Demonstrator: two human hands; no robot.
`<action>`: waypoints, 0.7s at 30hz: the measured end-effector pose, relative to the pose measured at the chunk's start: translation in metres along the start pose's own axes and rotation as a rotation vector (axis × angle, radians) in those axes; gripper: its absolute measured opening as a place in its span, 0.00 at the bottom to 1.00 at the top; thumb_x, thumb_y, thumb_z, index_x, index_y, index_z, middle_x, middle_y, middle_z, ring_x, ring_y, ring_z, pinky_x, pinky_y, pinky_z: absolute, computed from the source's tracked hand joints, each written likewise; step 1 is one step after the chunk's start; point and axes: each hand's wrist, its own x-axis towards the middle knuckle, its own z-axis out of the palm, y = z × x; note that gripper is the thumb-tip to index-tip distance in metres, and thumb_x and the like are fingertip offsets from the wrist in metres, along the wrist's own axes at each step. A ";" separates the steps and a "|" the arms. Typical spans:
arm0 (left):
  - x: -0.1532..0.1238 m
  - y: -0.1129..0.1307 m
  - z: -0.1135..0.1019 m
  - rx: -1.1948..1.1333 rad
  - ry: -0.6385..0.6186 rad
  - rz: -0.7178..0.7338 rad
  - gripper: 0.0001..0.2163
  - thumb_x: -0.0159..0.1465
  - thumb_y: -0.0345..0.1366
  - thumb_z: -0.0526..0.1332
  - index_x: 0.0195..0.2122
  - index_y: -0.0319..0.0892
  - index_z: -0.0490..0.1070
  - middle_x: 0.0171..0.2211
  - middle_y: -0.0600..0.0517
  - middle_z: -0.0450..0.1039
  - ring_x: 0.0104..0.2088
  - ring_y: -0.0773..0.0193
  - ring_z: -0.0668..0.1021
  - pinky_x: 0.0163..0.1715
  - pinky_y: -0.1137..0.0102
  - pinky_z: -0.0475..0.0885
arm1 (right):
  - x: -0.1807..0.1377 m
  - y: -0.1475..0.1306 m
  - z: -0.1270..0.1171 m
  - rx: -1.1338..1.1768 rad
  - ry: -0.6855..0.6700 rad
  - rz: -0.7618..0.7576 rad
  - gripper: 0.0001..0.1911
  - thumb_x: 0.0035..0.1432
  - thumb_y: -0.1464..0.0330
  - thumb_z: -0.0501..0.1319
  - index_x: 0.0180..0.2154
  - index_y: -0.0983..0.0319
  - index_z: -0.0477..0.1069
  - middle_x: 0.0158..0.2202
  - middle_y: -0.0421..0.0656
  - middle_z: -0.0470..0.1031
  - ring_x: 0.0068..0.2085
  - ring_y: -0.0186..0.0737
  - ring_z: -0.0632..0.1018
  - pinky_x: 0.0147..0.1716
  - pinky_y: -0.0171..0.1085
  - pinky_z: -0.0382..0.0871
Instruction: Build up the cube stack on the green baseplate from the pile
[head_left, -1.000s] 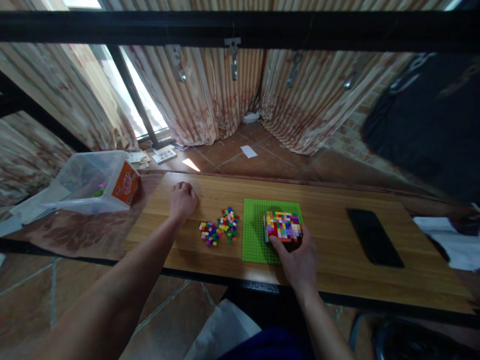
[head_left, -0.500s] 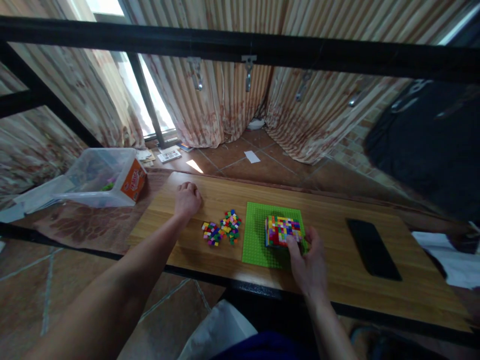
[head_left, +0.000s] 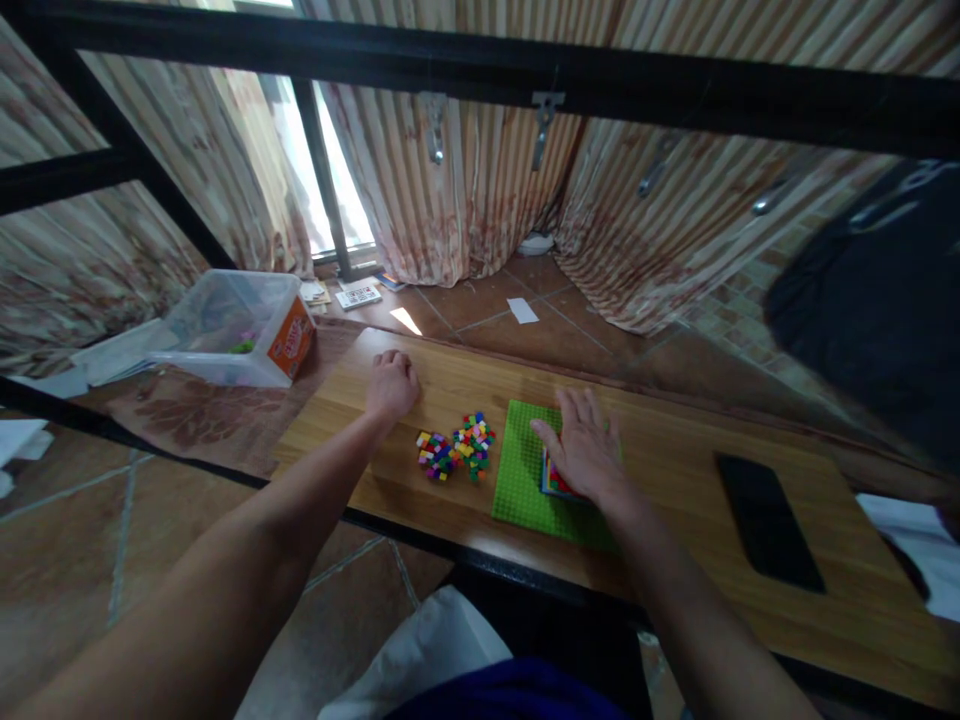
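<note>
Since a moment ago, my right hand (head_left: 583,452) has come off the near edge of the multicoloured stud-brick block (head_left: 555,482) and now lies flat across its top, fingers spread and pointing away from me, pressing rather than gripping. Only a strip of the block's red and blue near-left edge shows from under my palm. It sits on the bright green square studded baseplate (head_left: 525,480), toward the plate's right side. My left hand (head_left: 391,385) rests well to the left as a loose fist, knuckles on the light wooden tabletop (head_left: 675,470), holding nothing that I can see.

I judge the block light and rigid, but built from many small bricks, so it could split along a layer if I pry at one corner. The best hold looks to be across two opposite side faces, thumb on the near one. With my hand over it, I cannot tell its long axis.

Between my hands lies a loose pile of small coloured bricks (head_left: 457,452), just left of the baseplate. Right of my right hand, well apart, lies a black phone (head_left: 769,520). Beyond my left hand stands a clear plastic tub with an orange label (head_left: 240,330).
</note>
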 end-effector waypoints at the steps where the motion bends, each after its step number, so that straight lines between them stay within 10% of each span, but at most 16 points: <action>1: 0.000 0.000 0.000 0.001 -0.001 0.000 0.12 0.64 0.33 0.51 0.42 0.40 0.72 0.47 0.41 0.71 0.52 0.49 0.69 0.56 0.57 0.64 | -0.001 0.001 0.002 -0.011 -0.004 -0.003 0.40 0.64 0.44 0.42 0.66 0.65 0.56 0.68 0.56 0.56 0.70 0.57 0.51 0.64 0.64 0.38; 15: -0.006 0.004 -0.006 0.039 -0.013 -0.004 0.12 0.65 0.32 0.50 0.41 0.40 0.72 0.47 0.41 0.72 0.51 0.50 0.70 0.54 0.58 0.65 | -0.003 0.003 0.007 -0.034 0.056 0.008 0.40 0.63 0.44 0.44 0.62 0.67 0.62 0.62 0.59 0.65 0.65 0.59 0.59 0.61 0.61 0.48; 21: -0.006 0.005 -0.008 0.032 -0.007 -0.003 0.11 0.64 0.32 0.51 0.41 0.39 0.73 0.45 0.40 0.72 0.50 0.49 0.70 0.53 0.58 0.66 | -0.014 -0.008 -0.009 0.079 0.295 -0.121 0.29 0.67 0.53 0.46 0.57 0.65 0.68 0.56 0.55 0.71 0.60 0.52 0.66 0.60 0.55 0.57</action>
